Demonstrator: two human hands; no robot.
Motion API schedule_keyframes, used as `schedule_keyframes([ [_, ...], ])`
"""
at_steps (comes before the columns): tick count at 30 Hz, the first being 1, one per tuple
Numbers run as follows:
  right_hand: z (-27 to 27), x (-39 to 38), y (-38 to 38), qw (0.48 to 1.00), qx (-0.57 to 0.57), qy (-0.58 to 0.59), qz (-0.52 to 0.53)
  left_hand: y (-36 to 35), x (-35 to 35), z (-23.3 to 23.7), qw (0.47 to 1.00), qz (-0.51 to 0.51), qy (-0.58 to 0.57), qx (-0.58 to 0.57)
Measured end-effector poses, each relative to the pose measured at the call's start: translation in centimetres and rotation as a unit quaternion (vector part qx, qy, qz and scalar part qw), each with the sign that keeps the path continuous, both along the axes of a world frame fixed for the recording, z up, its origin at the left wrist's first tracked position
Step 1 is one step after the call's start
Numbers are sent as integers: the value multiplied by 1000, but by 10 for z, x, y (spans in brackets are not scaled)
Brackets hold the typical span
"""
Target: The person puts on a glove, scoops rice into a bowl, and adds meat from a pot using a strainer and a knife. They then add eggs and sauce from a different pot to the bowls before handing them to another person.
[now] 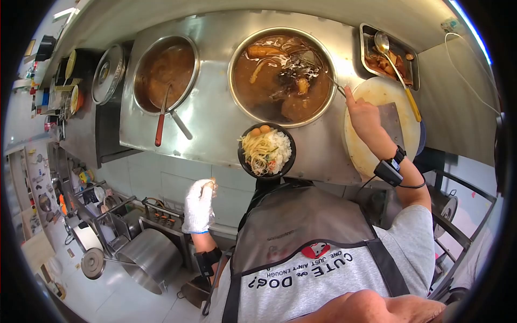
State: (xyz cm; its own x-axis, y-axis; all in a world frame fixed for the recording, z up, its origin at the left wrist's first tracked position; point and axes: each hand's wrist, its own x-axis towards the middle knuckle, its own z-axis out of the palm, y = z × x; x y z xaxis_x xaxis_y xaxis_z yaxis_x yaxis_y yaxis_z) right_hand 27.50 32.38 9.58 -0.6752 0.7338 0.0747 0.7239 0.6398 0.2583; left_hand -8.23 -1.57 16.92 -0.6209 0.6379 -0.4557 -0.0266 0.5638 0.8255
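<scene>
My right hand [366,116] is closed on a thin metal-handled utensil [339,88], index finger stretched along it. The utensil's far end dips into the right side of a large steel pot [235,99] of brown broth with chunks of braised food; what it ends in is hidden. My left hand [199,207], in a clear plastic glove over a white one, hangs in front of the counter with its fingers curled in; their contents cannot be made out. Between the hands, a black bowl [293,153] of white rice, pale shreds and two brown eggs sits at the counter's front edge.
A smaller pot [197,64] of brown sauce with a red-handled ladle [160,129] stands left. On the right are a round cutting board [358,148] with a cleaver [391,124], and a steel tray [369,32] of meat with a yellow-handled spoon [412,102]. A large stockpot [148,258] stands lower left.
</scene>
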Motion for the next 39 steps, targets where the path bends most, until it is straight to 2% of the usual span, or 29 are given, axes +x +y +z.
schedule_keyframes([
  [2,-2,-6,-6,994,-101,-10,-37,-3,0,-3,1000,4,-3,9],
  [3,4,-11,-6,994,-102,-10,-37,-4,-1,-3,1000,3,-3,8],
  [5,26,-17,-3,964,-248,-17,-91,-5,-1,-4,1000,1,11,9],
  [12,54,2,25,945,-315,91,-10,-9,-3,-9,1000,1,1,6],
  [13,75,-7,29,878,-450,105,-125,-8,-4,-8,1000,-10,0,16],
  [14,86,-11,32,779,-569,115,-236,-7,-4,-8,999,-21,0,26],
  [17,66,-5,29,769,-585,121,-229,-8,-6,-9,1000,-12,2,14],
  [21,67,-6,20,746,-609,138,-232,-5,-5,-2,1000,-16,10,-8],
  [26,63,3,19,674,-657,179,-285,-5,-6,-4,999,-19,31,6],
  [27,62,6,19,673,-658,179,-285,-4,-6,-4,999,-19,32,4],
  [29,62,10,18,629,-690,201,-296,-3,-7,-4,999,-31,33,-6],
  [39,48,26,3,579,-705,243,-330,3,-6,1,998,-42,41,-8],
])
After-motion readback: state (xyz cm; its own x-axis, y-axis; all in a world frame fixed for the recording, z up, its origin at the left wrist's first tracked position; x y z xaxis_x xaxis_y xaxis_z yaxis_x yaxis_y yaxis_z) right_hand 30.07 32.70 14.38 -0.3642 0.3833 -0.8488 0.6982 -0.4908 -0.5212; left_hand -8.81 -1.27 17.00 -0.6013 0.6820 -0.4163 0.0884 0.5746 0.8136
